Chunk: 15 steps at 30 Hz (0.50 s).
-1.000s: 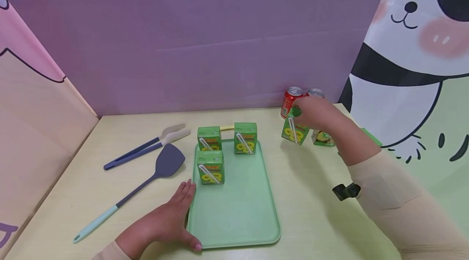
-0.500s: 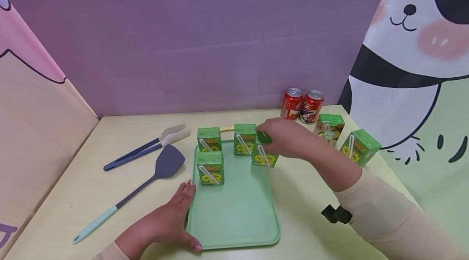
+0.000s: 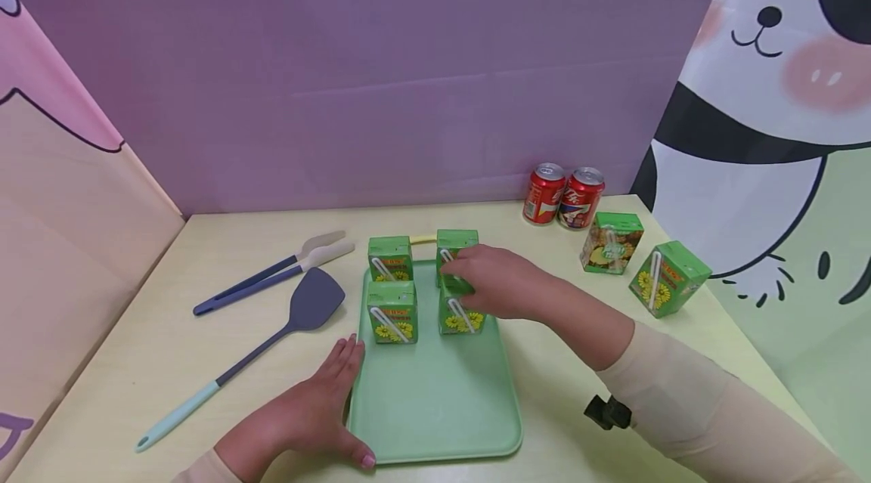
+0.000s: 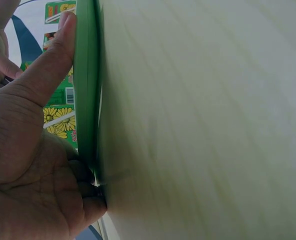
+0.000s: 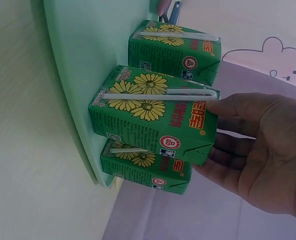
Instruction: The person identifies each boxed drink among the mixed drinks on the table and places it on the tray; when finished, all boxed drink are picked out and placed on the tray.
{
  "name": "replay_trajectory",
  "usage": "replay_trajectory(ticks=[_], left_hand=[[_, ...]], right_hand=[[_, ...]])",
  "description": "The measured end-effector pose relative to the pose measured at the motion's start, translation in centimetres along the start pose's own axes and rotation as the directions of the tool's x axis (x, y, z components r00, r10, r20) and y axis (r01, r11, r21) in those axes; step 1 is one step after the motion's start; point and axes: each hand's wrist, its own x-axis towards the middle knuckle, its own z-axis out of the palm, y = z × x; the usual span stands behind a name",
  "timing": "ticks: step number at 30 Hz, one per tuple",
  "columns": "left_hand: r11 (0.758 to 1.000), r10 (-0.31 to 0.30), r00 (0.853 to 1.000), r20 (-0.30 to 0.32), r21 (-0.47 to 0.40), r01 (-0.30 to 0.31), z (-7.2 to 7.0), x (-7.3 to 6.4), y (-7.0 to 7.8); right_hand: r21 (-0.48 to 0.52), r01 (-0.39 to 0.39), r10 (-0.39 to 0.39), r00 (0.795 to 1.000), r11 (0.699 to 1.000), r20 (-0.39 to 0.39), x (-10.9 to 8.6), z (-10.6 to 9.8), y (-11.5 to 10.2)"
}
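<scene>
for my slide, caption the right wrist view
Fingers grip a flower-printed carton at the green tray, two more cartons nearby.

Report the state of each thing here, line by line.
Tray, flat on the table
Held carton, straw attached
Three other cartons on tray, upright, straws attached
Two cartons off tray, upright
Red cans, upright
Dark turner, lying down
Two blue-handled utensils, lying down
Yellow item, mostly hidden
Left hand, touching tray's edge
Right hand, holding carton
</scene>
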Motion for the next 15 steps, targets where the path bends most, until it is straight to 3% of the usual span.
replay_trajectory(ticks=[15], left_hand=[[1.000, 0.012, 1.000, -0.006, -0.010, -0.012, -0.07, -0.12, 0.04]], right_hand=[[-0.044, 0.075, -0.073, 0.996, 0.996, 0.060, 0.35, -0.10, 0.07]])
